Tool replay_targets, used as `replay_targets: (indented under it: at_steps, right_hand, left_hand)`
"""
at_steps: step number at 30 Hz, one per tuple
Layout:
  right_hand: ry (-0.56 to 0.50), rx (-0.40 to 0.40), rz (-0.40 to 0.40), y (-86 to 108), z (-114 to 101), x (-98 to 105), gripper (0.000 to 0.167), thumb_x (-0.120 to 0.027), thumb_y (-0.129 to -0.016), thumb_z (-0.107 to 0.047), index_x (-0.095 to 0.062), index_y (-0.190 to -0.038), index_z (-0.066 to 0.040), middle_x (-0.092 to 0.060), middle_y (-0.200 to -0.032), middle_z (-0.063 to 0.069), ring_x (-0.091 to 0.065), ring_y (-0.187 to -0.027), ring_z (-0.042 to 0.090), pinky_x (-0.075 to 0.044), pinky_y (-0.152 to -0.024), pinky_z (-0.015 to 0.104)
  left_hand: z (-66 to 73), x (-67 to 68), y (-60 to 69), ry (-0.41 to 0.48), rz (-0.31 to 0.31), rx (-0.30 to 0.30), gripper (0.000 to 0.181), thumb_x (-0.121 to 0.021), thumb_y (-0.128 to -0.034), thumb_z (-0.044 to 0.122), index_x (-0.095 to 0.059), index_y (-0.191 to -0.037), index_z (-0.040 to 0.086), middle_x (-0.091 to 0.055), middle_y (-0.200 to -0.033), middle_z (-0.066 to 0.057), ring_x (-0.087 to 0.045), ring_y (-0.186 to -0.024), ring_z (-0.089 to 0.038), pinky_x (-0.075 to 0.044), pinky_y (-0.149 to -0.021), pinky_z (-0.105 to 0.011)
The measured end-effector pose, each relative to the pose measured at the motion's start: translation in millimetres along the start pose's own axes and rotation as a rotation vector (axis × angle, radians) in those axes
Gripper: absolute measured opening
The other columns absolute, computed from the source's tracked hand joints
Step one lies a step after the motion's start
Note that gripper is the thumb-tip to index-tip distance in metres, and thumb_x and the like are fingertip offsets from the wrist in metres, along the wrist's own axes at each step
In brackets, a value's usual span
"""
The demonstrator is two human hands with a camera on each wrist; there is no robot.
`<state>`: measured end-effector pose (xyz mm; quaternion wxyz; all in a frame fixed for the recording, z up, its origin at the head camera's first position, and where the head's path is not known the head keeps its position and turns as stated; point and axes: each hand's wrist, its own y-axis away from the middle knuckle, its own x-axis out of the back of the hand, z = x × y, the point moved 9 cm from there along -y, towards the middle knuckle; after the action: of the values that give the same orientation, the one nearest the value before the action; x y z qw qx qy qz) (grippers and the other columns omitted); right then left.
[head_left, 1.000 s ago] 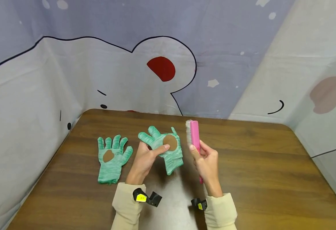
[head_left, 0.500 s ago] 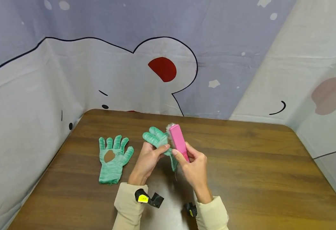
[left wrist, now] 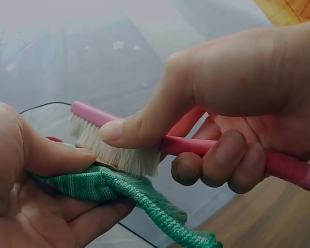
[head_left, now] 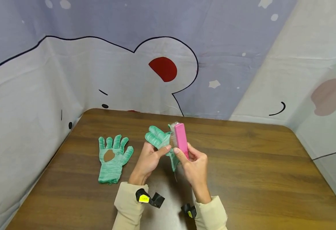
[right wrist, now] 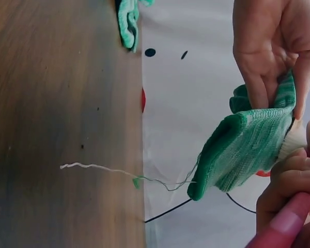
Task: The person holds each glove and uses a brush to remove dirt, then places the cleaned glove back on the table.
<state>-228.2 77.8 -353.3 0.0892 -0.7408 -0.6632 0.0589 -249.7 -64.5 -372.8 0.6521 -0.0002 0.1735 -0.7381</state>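
My left hand (head_left: 147, 160) holds a green knit glove (head_left: 158, 136) above the table, thumb on its palm side and fingers beneath. A pink brush (head_left: 181, 135) is gripped in my right hand (head_left: 195, 167), the thumb lying along the head. In the left wrist view its pale bristles (left wrist: 126, 159) press against the brown palm patch, which is mostly hidden by them. A loose thread (right wrist: 101, 168) trails from the glove's cuff in the right wrist view. To the left, a matching green glove (head_left: 110, 171) lies flat, its brown patch facing up and fingers spread.
The brown wooden table (head_left: 257, 172) extends around both hands. Behind it and at the sides hangs a printed fabric backdrop (head_left: 113, 70) meeting the table's far edge. Black wrist mounts (head_left: 157, 200) sit over the cream sleeves.
My right hand has brought the brush leftward from beside the glove onto its palm patch. Over the last half second the brush has turned more upright. The glove on the table stays put.
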Motion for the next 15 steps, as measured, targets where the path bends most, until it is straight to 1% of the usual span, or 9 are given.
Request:
replay_targets:
  at_steps: [2,4,6,8,9,10,12,14,15]
  right_hand:
    - [-0.02,-0.012,-0.003,0.2,1.1,-0.4,0.037,-0.072,-0.078,-0.004,-0.062,-0.111,0.007,-0.066,-0.082,0.023,-0.057,-0.056,0.005,-0.047,-0.05,0.017]
    - [-0.036,-0.03,-0.002,-0.4,3.8,0.3,0.034,-0.073,-0.078,-0.007,-0.065,-0.109,0.004,-0.064,-0.071,0.019,-0.051,-0.048,0.005,-0.042,-0.043,0.017]
    - [-0.064,-0.067,-0.018,-2.6,12.1,0.7,0.032,-0.073,-0.079,-0.01,-0.066,-0.107,0.002,-0.057,-0.058,0.011,-0.044,-0.04,0.005,-0.036,-0.036,0.018]
    - [-0.131,-0.122,-0.06,-4.7,21.3,0.2,0.03,-0.072,-0.08,-0.014,-0.066,-0.104,0.002,-0.049,-0.051,0.006,-0.036,-0.035,0.006,-0.029,-0.032,0.019]
    - [-0.172,-0.157,-0.092,-5.7,26.6,-0.7,0.03,-0.072,-0.08,-0.016,-0.065,-0.102,0.003,-0.045,-0.049,0.004,-0.033,-0.034,0.007,-0.026,-0.032,0.019]
    - [-0.221,-0.196,-0.13,-6.5,31.8,-1.9,0.031,-0.071,-0.081,-0.019,-0.063,-0.101,0.003,-0.043,-0.049,0.002,-0.031,-0.034,0.007,-0.024,-0.032,0.019]
    - [-0.336,-0.273,-0.199,-6.9,38.3,-3.6,0.031,-0.069,-0.083,-0.022,-0.061,-0.098,0.003,-0.041,-0.051,0.002,-0.028,-0.035,0.007,-0.021,-0.032,0.018]
    - [-0.43,-0.324,-0.248,-7.2,40.4,-2.9,0.029,-0.066,-0.085,-0.024,-0.059,-0.095,0.002,-0.041,-0.054,0.002,-0.027,-0.036,0.006,-0.02,-0.033,0.017]
    - [-0.455,-0.332,-0.26,-7.8,40.3,-1.4,0.028,-0.065,-0.086,-0.024,-0.059,-0.094,0.001,-0.041,-0.055,0.002,-0.026,-0.037,0.005,-0.02,-0.033,0.017]
  left_hand:
    - [1.4,-0.7,-0.3,-0.022,-0.004,-0.011,0.032,-0.055,-0.0873,-0.004,-0.05,-0.119,-0.003,-0.057,-0.111,-0.019,-0.055,-0.101,-0.016,-0.047,-0.083,-0.028]
    - [1.3,-2.4,-0.7,-0.049,-0.012,-0.011,0.032,-0.055,-0.0873,-0.004,-0.05,-0.119,-0.003,-0.057,-0.112,-0.019,-0.054,-0.103,-0.017,-0.047,-0.085,-0.029]
    - [1.3,-3.5,-1.2,-0.072,-0.011,-0.008,0.03,-0.055,-0.0871,-0.004,-0.051,-0.117,-0.003,-0.058,-0.111,-0.016,-0.054,-0.104,-0.016,-0.046,-0.086,-0.029]
    - [-1.3,-3.3,-1.6,-0.062,-0.002,0.014,0.028,-0.056,-0.0868,-0.003,-0.053,-0.114,-0.002,-0.06,-0.103,-0.011,-0.055,-0.097,-0.014,-0.047,-0.082,-0.028]
    - [-3.5,-2.6,-1.5,-0.031,0.007,0.037,0.024,-0.057,-0.0866,-0.002,-0.054,-0.111,-0.002,-0.06,-0.097,-0.007,-0.056,-0.092,-0.012,-0.048,-0.078,-0.027]
    - [-5.7,-1.6,-1.4,0.019,0.018,0.06,0.022,-0.057,-0.0862,-0.002,-0.055,-0.108,0.0,-0.06,-0.092,-0.005,-0.056,-0.087,-0.011,-0.048,-0.075,-0.026]
    - [-9.7,-0.1,-0.8,0.152,0.029,0.101,0.018,-0.057,-0.0859,-0.003,-0.056,-0.103,0.002,-0.06,-0.084,-0.001,-0.057,-0.079,-0.01,-0.049,-0.07,-0.025]
    - [-12.7,-0.7,-0.4,0.284,0.01,0.129,0.013,-0.055,-0.0871,-0.004,-0.056,-0.097,0.004,-0.059,-0.08,0.0,-0.057,-0.075,-0.01,-0.05,-0.069,-0.025]
    - [-13.5,-1.7,-0.3,0.341,-0.007,0.14,0.012,-0.054,-0.0878,-0.004,-0.056,-0.096,0.005,-0.059,-0.081,0.0,-0.058,-0.076,-0.011,-0.05,-0.07,-0.026]
